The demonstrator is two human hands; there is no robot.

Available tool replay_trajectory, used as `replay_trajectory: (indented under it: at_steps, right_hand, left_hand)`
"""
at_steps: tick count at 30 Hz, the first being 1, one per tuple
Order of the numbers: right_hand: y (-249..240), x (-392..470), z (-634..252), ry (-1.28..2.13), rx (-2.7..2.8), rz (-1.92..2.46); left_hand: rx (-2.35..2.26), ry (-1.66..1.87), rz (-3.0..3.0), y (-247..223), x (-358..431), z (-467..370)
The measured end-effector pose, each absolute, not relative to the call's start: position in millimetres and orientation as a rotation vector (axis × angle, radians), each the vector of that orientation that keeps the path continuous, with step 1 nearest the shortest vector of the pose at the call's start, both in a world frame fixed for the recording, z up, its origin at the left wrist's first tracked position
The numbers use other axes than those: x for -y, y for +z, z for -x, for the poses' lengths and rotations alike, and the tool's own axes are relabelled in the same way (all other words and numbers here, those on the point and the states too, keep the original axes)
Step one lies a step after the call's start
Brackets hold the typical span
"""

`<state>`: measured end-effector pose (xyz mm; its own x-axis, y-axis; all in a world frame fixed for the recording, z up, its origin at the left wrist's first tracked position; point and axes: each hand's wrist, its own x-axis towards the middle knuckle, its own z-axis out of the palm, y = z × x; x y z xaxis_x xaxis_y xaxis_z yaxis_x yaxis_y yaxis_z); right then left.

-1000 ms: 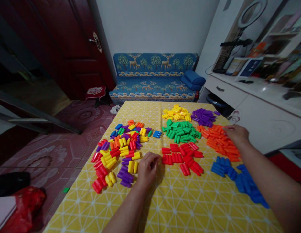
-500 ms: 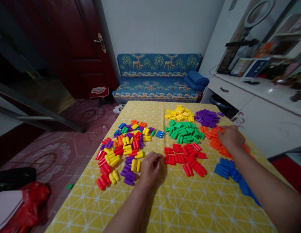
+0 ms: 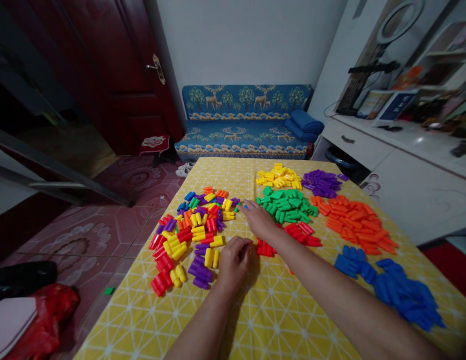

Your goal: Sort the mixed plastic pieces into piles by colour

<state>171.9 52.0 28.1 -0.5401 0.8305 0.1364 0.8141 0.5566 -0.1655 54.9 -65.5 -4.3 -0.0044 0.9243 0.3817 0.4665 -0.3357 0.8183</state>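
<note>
My left hand (image 3: 235, 260) rests curled on the yellow cloth, beside purple pieces (image 3: 200, 270) and a yellow piece (image 3: 211, 258); what its fingers hold, if anything, is hidden. My right hand (image 3: 258, 218) reaches over the middle, its fingers extended onto a blue piece (image 3: 246, 206) that is mostly covered. Left of both hands lies a mixed-colour heap (image 3: 197, 219). Sorted by colour are green pieces (image 3: 287, 204), red pieces (image 3: 298, 233) partly under my right forearm, orange pieces (image 3: 355, 222), blue pieces (image 3: 405, 290), yellow pieces (image 3: 280, 176) and purple pieces (image 3: 321, 183).
The table (image 3: 217, 172) has a yellow patterned cloth. Beyond it stands a blue sofa (image 3: 233, 131). A white cabinet (image 3: 416, 185) is at the right and a dark red door (image 3: 116, 75) at the left. One green piece (image 3: 109, 290) lies on the floor.
My right hand has moved left from the orange pile to the blue piece near the mixed heap, uncovering the orange and blue piles. My left hand has stayed in place.
</note>
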Motion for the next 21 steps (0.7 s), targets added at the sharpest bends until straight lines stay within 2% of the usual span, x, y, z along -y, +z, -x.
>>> replay_trajectory:
  at_steps: [7, 14, 21]
  right_hand:
    - [28.3, -47.0, -154.6, 0.123, 2.536, 1.586]
    - [38.6, -30.3, -164.8, 0.208, 2.449, 1.548]
    - [55.8, 5.2, -269.7, 0.285, 1.632, 1.481]
  left_hand:
    - [-1.408, 1.311, -1.823, -7.0, 63.7, -54.7]
    - [-1.380, 1.308, -1.841, -4.2, 63.8, -54.2]
    - [-1.413, 1.292, -1.827, -2.7, 65.4, -54.4]
